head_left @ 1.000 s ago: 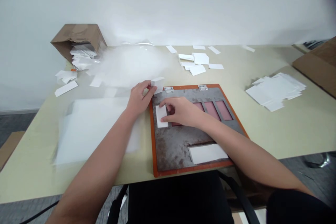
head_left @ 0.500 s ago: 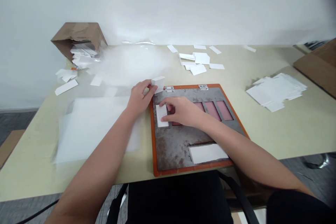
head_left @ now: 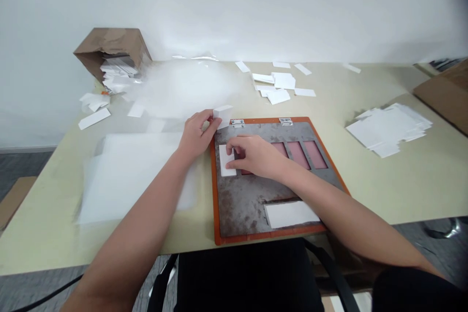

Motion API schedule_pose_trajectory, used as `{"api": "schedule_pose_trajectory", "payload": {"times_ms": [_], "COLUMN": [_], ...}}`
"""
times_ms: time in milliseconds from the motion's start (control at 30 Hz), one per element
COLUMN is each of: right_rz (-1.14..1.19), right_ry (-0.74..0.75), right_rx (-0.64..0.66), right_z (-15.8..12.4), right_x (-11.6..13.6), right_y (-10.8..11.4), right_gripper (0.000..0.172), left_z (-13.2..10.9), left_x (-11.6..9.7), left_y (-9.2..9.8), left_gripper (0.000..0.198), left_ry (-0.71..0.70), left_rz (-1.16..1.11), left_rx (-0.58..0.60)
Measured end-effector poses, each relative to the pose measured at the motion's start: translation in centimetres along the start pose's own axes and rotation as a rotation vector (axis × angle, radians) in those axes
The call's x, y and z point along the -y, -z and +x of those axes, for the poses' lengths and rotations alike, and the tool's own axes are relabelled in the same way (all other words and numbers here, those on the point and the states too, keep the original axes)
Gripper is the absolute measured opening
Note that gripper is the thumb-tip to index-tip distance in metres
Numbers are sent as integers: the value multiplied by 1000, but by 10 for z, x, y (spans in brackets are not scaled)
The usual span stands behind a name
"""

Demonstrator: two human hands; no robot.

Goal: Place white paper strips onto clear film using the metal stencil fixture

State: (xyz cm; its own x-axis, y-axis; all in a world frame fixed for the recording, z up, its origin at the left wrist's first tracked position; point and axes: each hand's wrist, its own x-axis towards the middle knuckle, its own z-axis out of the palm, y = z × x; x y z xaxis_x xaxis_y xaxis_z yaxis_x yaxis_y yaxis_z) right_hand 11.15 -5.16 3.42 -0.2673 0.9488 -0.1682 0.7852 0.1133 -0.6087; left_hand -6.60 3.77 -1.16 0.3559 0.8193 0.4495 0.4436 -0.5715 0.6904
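A rusty grey metal template (head_left: pixel 244 195) with an orange rim lies flat at the near table edge. It has several pink rectangular slots (head_left: pixel 305 153) and a wide slot holding a white card (head_left: pixel 290 213). My right hand (head_left: pixel 256 156) rests on the plate, fingertips pressing a small white card (head_left: pixel 225 161) in the leftmost slot. My left hand (head_left: pixel 195 135) sits at the plate's top left corner, fingers closed on a small stack of white cards (head_left: pixel 222 115).
Clear plastic sheets (head_left: pixel 135 170) lie left of the plate. A tipped brown box (head_left: pixel 113 51) spills white cards at the back left. Loose cards (head_left: pixel 278 87) lie behind the plate, a card pile (head_left: pixel 389 126) to the right, and a cardboard box (head_left: pixel 444 92) far right.
Both hands keep their places; the right fingers stay on the small card. The view has shifted slightly.
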Motion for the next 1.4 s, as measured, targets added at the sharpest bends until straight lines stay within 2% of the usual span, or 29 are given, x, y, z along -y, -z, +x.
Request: {"api": "schedule_pose_trajectory", "payload": {"times_ms": [1000, 1067, 1233, 1400], "right_rz": [-77, -69, -79, -96], "right_ry": [-8, -9, -1, -24], "right_rx": [37, 36, 22, 33], "right_z": [1, 0, 0, 0], "right_x": [2, 1, -1, 2], "right_y": [1, 1, 0, 2], "right_gripper": [15, 17, 37, 36], "left_z": [0, 0, 0, 0], "left_x": [2, 2, 2, 3], "left_y": [-2, -2, -2, -2], "left_gripper": [18, 18, 18, 19], "left_ry": [-5, -9, -16, -24], "left_rz": [-19, -22, -30, -32], "left_rx": [-2, -2, -5, -7]}}
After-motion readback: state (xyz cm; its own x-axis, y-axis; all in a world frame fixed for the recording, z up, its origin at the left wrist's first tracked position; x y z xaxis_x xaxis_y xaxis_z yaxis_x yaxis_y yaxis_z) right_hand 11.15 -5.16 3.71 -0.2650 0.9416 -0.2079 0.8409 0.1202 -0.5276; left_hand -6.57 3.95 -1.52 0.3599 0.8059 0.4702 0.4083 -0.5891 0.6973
